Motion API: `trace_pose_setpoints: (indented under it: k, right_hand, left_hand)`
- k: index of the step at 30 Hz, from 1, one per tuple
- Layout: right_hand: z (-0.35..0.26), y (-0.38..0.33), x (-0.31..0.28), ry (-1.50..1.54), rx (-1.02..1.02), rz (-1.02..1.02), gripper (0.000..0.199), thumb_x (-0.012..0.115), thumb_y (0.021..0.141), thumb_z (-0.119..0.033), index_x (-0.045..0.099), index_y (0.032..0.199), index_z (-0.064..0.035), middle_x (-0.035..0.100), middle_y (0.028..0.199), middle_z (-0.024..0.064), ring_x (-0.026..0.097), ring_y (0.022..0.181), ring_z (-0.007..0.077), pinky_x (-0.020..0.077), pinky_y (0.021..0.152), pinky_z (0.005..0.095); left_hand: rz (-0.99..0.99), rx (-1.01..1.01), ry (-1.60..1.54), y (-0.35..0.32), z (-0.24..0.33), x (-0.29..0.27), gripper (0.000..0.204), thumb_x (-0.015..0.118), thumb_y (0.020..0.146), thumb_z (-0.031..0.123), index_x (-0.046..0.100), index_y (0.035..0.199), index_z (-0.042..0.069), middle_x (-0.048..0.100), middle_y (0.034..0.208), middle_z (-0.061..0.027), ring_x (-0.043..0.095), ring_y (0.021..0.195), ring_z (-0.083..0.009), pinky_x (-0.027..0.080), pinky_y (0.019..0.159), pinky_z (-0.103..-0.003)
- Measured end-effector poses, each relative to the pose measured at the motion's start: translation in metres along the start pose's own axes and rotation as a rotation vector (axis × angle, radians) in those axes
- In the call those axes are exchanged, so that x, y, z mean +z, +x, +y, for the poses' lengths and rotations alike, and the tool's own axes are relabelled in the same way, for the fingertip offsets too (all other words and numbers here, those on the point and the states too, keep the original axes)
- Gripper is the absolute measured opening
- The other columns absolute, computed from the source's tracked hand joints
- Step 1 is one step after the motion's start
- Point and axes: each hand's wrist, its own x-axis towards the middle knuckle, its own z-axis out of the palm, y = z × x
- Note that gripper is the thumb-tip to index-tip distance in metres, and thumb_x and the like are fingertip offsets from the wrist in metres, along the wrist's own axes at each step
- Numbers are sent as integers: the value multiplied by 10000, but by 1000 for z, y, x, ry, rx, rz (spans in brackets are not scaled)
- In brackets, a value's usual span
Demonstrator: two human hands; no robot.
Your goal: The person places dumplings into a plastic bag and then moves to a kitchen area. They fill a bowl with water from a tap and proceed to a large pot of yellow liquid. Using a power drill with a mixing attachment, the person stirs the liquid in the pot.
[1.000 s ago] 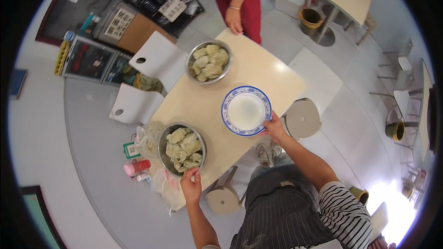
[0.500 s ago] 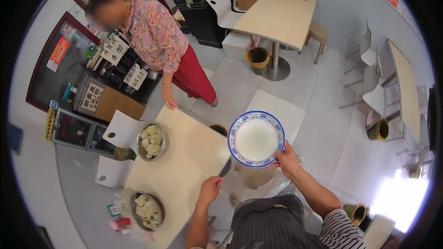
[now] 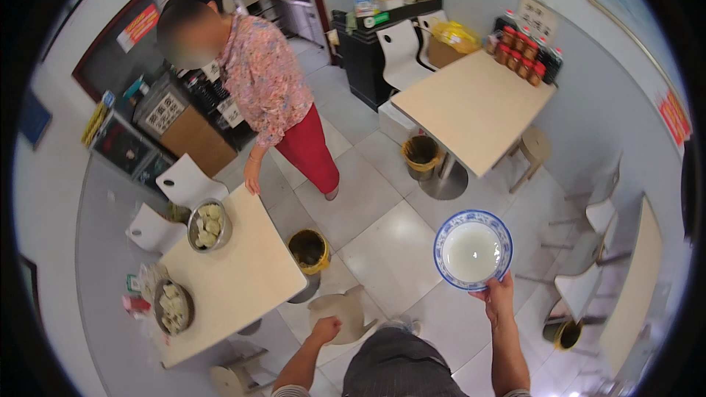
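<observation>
My right hand [image 3: 498,292] grips the near rim of a white plate [image 3: 473,218] with a blue patterned border, held out over the floor. A bright glint shows in its pale, shallow well; whether liquid lies in it I cannot make out. Curled into a loose fist, my left hand [image 3: 327,329] hangs above a pale stool [image 3: 346,310] and appears to hold nothing. On the table [image 3: 246,250] to the left stand two metal bowls, the farther bowl [image 3: 226,224] and the nearer bowl [image 3: 190,306], both with pale yellowish chunks in them.
A person [image 3: 268,81] in a floral top stands at the table's far corner, one hand on it. Bins with yellow liners, one bin [image 3: 309,248] by the table, another bin [image 3: 421,156] farther off, stand on the floor. Bottles and jars [image 3: 523,51] crowd the far table [image 3: 471,110].
My view has turned right and I have moved away from the left table. The plate, still in my right hand, sits farther right. The person's hand stays at the table corner.
</observation>
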Motion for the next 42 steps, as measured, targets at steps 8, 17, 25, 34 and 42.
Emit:
trace_pose_setpoints:
  k: [8,17,25,34,42]
  right_hand:
    - [-47,125,42,20,-3,-48,448,410,785,68,387,1222,-30,574,1035,155,655,733,256,591,486,308]
    - [-94,303,223,59,-13,-37,540,424,727,51,365,1256,-36,576,1024,152,651,724,254,595,510,326]
    - [-131,498,453,19,62,-316,477,398,778,65,376,1241,-45,560,1064,154,645,762,254,587,512,326]
    - [-171,707,730,-29,148,-362,528,369,751,80,352,1265,-42,555,1077,149,648,777,248,595,546,320]
    - [-177,907,970,-16,126,-404,506,391,739,77,369,1231,-39,556,1050,143,644,736,252,592,511,342]
  left_hand:
    - [-458,-458,-513,-24,-31,76,140,590,711,214,627,750,85,601,607,-46,590,502,-165,512,591,-343]
    - [-389,-221,6,260,14,-91,237,625,643,177,631,836,39,633,852,-171,600,776,-359,492,673,-421]
    - [255,-232,-79,524,-40,-280,165,529,733,170,633,811,70,626,859,-161,598,835,-353,484,730,-444]
    - [-269,-844,-411,576,-107,-332,185,553,710,207,657,836,122,647,909,-93,607,875,-271,476,774,-389]
    - [-284,-944,-581,818,-198,-506,203,524,745,196,667,853,102,641,949,-114,611,872,-292,485,764,-397]
